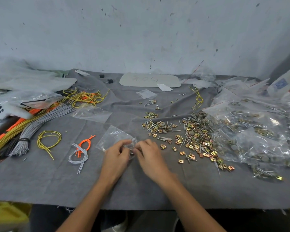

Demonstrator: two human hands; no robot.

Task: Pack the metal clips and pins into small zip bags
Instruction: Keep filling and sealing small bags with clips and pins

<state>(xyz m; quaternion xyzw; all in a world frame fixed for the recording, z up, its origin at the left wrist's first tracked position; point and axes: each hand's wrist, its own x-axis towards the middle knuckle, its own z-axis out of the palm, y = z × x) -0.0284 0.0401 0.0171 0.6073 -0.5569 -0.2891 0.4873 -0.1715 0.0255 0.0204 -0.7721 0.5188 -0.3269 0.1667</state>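
Note:
A small clear zip bag (113,137) lies on the grey cloth in front of me. My left hand (116,152) pinches its near right corner, and my right hand (148,153) pinches the same edge from the right; the fingertips almost meet. To the right spreads a loose pile of brass-coloured metal clips (193,139) mixed with silver pins (159,124). A smaller heap of clips (151,115) lies farther back. What sits between my fingertips is too small to tell.
Filled clear bags (254,131) pile up at the right. A second empty zip bag (92,113) lies behind. Yellow, orange and grey cord bundles (32,124) crowd the left; knotted cords (81,151) lie near my left hand. A white panel (149,80) rests by the wall.

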